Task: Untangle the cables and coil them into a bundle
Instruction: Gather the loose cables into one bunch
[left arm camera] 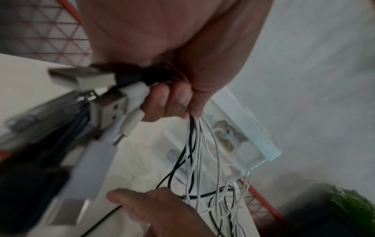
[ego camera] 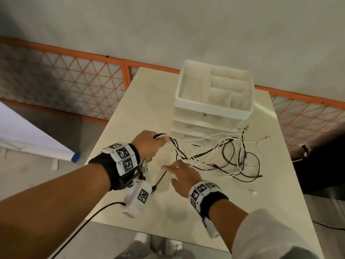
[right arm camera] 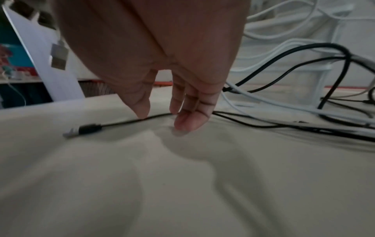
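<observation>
L hand [ego camera: 147, 144] was fisted round the gathered plug ends of the cables [ego camera: 214, 156], held up off the table [ego camera: 149, 94], prob. so strands hung free and ends stayed sorted; USB plugs [left arm camera: 87, 80] stuck out the back of the fist. The rest lay as a loose black/white tangle at 3 o'clock of that hand, just in front of the drawer organiser [ego camera: 212, 94]. R hand [ego camera: 182, 174], fingers relaxed and spread, gripped nothing; tips came down at a stray black cable [right arm camera: 129, 121] lying alone at 6 o'clock, likely next to join the bunch.
</observation>
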